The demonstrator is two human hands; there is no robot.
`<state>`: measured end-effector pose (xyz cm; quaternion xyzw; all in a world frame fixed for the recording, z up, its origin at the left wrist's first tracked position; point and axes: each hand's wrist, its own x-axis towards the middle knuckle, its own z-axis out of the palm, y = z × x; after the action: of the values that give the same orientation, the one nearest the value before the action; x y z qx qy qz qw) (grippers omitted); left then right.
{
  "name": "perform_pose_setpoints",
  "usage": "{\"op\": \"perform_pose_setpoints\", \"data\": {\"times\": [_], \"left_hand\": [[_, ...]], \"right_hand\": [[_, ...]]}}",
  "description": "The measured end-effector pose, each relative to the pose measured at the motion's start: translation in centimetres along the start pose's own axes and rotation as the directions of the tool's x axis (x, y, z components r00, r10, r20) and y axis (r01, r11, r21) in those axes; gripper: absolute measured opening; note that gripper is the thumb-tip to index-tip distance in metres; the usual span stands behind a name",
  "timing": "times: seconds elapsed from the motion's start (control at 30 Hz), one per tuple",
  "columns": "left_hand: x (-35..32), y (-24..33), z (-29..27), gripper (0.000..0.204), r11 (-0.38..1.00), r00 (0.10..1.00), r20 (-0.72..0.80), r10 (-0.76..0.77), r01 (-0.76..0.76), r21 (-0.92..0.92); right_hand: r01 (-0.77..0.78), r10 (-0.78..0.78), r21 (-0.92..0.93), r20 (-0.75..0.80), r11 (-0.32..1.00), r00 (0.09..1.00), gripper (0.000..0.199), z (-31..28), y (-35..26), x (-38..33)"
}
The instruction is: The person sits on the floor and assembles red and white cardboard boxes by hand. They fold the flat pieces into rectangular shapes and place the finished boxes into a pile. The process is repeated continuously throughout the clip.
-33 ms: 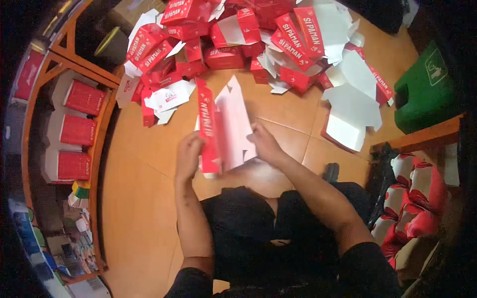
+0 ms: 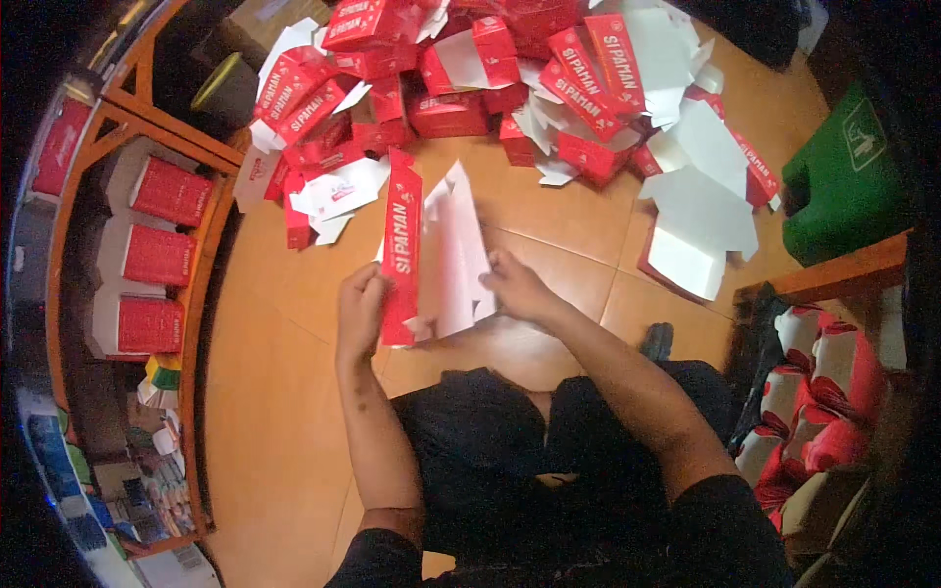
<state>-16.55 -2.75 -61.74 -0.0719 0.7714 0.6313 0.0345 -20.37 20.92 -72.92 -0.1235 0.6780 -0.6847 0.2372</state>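
Observation:
I sit on an orange tiled floor (image 2: 274, 412), holding a partly folded red and white cardboard carton (image 2: 441, 260) upright in front of my knees. My left hand (image 2: 361, 306) grips its red outer panel at the lower left edge. At the lower right, my right hand (image 2: 515, 284) presses on the white inner panel. Both hands are shut on this one carton. Just beyond it lies a large heap of flat red and white carton blanks (image 2: 510, 88).
A wooden shelf (image 2: 201, 245) at the left holds folded red boxes (image 2: 157, 257). A green bag (image 2: 843, 186) lies at the right, above a wooden-edged bin of finished red and white boxes (image 2: 814, 402). A dark round container (image 2: 227, 90) stands at the far left.

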Motion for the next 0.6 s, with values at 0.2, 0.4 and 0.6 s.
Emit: {"op": "perform_pose_setpoints", "data": {"times": [0.2,0.4,0.6], "left_hand": [[-2.5,1.0,-1.4,0.019,0.998,0.997,-0.056,-0.060,0.061,0.012],[-1.0,-0.1,4.2,0.044,0.928,0.954,0.291,-0.073,0.172,-0.332],[-2.3,-1.9,7.9,0.058,0.966,0.870,0.423,0.255,-0.247,-0.074]], "right_hand": [[0.500,-0.492,-0.413,0.134,0.761,0.860,0.066,3.0,-6.7,-1.9],[0.561,-0.562,-0.533,0.181,0.633,0.807,0.049,1.9,-8.9,-3.2],[0.385,-0.461,-0.565,0.008,0.730,0.887,0.023,-3.5,-6.9,-5.4]]}}
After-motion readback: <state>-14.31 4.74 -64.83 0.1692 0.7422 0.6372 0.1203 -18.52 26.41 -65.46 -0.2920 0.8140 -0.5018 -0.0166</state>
